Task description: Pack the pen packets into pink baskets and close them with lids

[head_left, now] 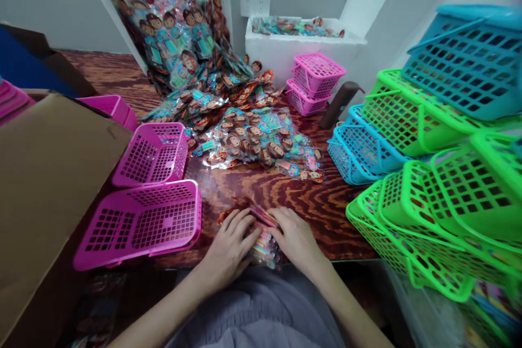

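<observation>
Presumably for easy reach, open pink baskets (198,228) stand left of the grip; the left hand (232,242) and right hand (297,236) pinch a bundle of packets (265,244) between them at the table's (338,228) near edge, seemingly to keep it aligned.

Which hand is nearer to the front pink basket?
Left. The left hand is right of the basket, at the left side of the packets; the right hand is farther off, at their right side.
</observation>
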`<state>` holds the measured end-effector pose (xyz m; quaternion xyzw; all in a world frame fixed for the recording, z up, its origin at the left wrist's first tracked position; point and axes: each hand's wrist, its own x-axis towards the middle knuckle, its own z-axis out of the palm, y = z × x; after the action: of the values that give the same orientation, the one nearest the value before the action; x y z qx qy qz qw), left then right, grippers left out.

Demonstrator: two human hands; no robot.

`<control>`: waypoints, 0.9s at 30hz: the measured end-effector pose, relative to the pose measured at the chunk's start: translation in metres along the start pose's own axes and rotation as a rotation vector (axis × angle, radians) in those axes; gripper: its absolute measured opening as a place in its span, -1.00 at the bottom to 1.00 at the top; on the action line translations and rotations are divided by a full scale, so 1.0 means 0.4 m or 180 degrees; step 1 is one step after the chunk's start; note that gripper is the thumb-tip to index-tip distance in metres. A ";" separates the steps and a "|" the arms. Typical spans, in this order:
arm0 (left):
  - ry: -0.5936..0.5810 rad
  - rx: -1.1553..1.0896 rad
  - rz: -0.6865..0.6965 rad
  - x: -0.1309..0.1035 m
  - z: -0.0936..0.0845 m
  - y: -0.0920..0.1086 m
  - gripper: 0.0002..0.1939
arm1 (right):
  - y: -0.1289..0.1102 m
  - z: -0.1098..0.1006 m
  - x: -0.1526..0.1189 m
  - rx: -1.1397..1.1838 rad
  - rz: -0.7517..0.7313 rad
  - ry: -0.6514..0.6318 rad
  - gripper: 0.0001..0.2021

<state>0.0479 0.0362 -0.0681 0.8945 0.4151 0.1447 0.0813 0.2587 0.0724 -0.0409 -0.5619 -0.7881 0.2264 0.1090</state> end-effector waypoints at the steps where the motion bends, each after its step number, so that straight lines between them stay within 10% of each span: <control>1: 0.0100 0.0100 0.0038 0.002 0.000 -0.002 -0.38 | -0.004 -0.005 0.003 -0.0001 -0.0037 -0.0044 -0.77; 11: -0.0521 0.0033 0.0181 0.059 -0.031 -0.022 -0.42 | 0.077 -0.075 0.095 0.1162 -0.0428 -0.0964 -0.78; 15: -0.0448 -0.0097 0.0090 0.053 -0.024 -0.019 -0.39 | 0.198 -0.142 0.248 0.0255 0.0905 0.0653 -0.69; 19: -0.0289 0.0000 0.0091 0.033 0.005 -0.020 -0.39 | 0.281 -0.164 0.361 -0.0204 0.1361 0.1050 -0.52; 27: -0.0105 0.0167 0.0259 0.009 0.026 -0.020 -0.40 | 0.229 -0.001 0.175 -0.0974 0.0816 0.1096 -0.50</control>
<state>0.0477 0.0439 -0.0794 0.9148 0.3806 0.1222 0.0586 0.3115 0.1625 -0.0901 -0.6974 -0.7054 0.0176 0.1258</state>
